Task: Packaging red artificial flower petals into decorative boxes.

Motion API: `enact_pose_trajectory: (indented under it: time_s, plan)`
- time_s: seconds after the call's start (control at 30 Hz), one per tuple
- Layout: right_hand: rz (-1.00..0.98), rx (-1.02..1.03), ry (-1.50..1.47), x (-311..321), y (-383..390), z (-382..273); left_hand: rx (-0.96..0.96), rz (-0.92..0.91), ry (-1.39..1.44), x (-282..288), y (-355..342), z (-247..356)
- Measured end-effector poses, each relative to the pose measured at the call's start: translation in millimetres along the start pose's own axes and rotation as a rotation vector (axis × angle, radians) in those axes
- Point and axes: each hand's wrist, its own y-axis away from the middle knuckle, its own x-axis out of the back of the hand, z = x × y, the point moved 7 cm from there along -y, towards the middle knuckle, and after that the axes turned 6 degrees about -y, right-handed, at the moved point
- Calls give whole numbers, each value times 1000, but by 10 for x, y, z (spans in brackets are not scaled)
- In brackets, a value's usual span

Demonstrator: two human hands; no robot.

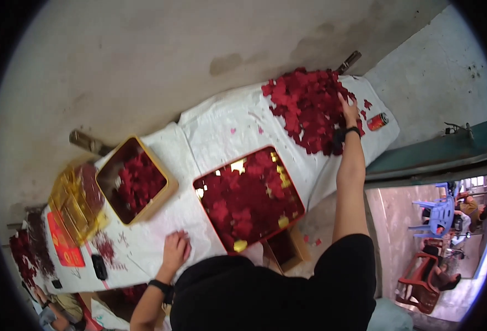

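Observation:
My right hand (pixel 349 108) reaches to the right edge of a big heap of dark red petal-like pieces (pixel 307 105). Its thumb and fingers are apart and touch the pieces. Low on the white table cover, my left hand (pixel 176 250) rests with its fingers curled in; whatever may be inside them is hidden. Between the two hands lies a square red-rimmed tray (pixel 207 212), gold inside and spread with the same red pieces.
A deep gold box (pixel 169 190) with red pieces stands left of the tray. Farther left are yellow clear wrapping (pixel 67 190), a red packet (pixel 64 243) and a black object (pixel 98 266). A red can (pixel 377 121) lies far right. Another person's hand (pixel 40 296) shows lower left.

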Motion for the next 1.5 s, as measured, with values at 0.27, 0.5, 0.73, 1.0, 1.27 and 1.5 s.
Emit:
enact_pose_trajectory:
  time_s: [0.27,0.5,0.73,1.0,1.27,1.5]
  plan:
    - [112,-133,83,173,-26,881,-3,-40,24,76,106,-27]
    - [207,325,16,139,-486,1141,-19,-46,6,-5,314,-164]
    - [234,267,-11,26,-809,1007,18,-134,-52,196,379,-115]
    - [194,207,40,209,-1446,1085,472,-404,166,-226,1461,-920]
    - [-69,7,229,-18,-1741,1240,-87,-131,-190,166,739,-310]
    - [-631,30,-741,-697,-1576,742,73,-182,-8,-153,1175,-736]
